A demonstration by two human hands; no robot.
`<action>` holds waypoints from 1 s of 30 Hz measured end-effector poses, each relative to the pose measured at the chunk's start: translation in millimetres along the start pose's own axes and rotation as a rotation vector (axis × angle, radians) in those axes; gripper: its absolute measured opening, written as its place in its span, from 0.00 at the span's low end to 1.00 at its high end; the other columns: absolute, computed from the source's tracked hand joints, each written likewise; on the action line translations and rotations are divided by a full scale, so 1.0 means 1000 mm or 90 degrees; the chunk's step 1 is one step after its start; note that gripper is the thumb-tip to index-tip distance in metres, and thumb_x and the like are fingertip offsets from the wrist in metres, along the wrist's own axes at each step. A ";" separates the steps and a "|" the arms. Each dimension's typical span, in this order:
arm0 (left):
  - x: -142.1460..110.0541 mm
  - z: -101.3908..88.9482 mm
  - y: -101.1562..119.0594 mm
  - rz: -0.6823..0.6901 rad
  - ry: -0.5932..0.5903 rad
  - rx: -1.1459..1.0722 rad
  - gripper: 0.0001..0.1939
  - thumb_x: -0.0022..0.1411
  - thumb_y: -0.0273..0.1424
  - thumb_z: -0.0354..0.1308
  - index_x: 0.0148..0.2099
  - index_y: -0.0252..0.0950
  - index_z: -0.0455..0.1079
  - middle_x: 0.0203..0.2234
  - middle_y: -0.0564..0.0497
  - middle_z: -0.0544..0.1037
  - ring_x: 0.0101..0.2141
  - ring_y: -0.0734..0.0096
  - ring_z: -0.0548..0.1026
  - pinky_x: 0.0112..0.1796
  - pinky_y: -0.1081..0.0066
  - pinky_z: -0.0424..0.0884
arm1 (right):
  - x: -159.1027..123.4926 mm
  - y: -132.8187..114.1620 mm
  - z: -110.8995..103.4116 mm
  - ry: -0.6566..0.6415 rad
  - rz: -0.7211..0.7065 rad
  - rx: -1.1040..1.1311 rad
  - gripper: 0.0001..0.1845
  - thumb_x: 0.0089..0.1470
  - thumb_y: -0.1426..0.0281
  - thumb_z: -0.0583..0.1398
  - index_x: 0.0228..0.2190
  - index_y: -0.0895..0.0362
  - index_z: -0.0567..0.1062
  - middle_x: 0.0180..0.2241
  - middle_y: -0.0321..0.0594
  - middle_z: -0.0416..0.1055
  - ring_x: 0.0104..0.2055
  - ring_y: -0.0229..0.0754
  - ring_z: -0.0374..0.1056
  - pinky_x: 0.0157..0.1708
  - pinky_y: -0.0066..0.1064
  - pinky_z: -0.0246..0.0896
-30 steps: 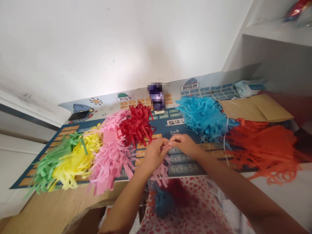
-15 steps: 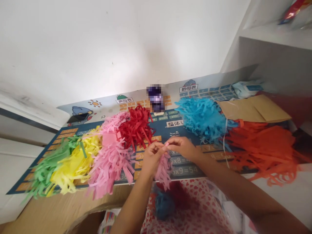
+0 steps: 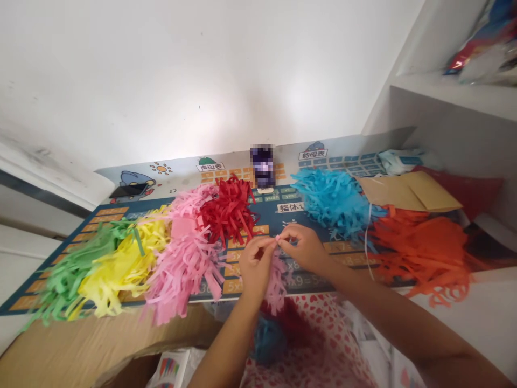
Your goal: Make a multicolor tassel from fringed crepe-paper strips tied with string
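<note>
My left hand [image 3: 255, 262] and my right hand [image 3: 304, 247] meet over the front edge of the table, fingers pinched together on the top of a pink fringed paper strip [image 3: 275, 280]. Its cut fringes hang down below my hands, toward my lap. Left of my hands, a red fringed paper bundle [image 3: 228, 209] and a bigger pink fringed pile [image 3: 186, 258] lie on the printed blue desk mat [image 3: 299, 207].
Yellow [image 3: 121, 264] and green [image 3: 68, 272] fringed paper lie at the left, blue fringes [image 3: 335, 196] and orange fringes [image 3: 420, 248] at the right. Brown envelopes [image 3: 407, 191] sit at the back right under a white shelf [image 3: 444, 91]. Blue and red fringes [image 3: 274, 334] rest in my lap.
My hands have shifted slightly while staying pinched on the pink strip. The view has tilted a little, so the table sits lower right.
</note>
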State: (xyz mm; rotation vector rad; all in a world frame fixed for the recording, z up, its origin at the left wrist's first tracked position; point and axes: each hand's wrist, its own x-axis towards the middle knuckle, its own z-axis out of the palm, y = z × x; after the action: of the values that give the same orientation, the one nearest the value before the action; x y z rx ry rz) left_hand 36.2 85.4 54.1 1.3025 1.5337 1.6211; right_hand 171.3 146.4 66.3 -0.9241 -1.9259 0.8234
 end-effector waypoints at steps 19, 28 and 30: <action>0.002 -0.010 -0.014 -0.018 -0.121 -0.039 0.07 0.59 0.35 0.62 0.33 0.37 0.74 0.30 0.52 0.76 0.32 0.70 0.73 0.35 0.72 0.68 | -0.007 -0.009 -0.013 -0.046 -0.053 -0.090 0.06 0.52 0.76 0.60 0.27 0.55 0.77 0.31 0.37 0.76 0.36 0.39 0.70 0.37 0.29 0.61; 0.000 -0.008 -0.007 0.094 -0.151 0.103 0.02 0.59 0.31 0.61 0.35 0.39 0.73 0.30 0.52 0.77 0.34 0.69 0.74 0.37 0.70 0.68 | -0.014 -0.010 -0.011 -0.005 -0.101 -0.141 0.06 0.53 0.75 0.59 0.28 0.55 0.77 0.31 0.38 0.77 0.36 0.40 0.71 0.39 0.32 0.59; 0.001 -0.009 -0.006 0.094 -0.177 0.124 0.03 0.58 0.31 0.61 0.31 0.39 0.72 0.28 0.53 0.77 0.31 0.69 0.75 0.35 0.71 0.69 | -0.007 -0.006 -0.019 -0.069 -0.123 -0.143 0.07 0.54 0.73 0.59 0.28 0.54 0.77 0.31 0.37 0.77 0.36 0.39 0.71 0.39 0.31 0.60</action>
State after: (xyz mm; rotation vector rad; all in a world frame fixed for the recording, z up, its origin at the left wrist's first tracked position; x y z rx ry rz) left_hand 26.8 84.1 50.2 1.7032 1.4789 1.3314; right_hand 188.6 141.4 77.4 -0.8199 -2.1961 0.5619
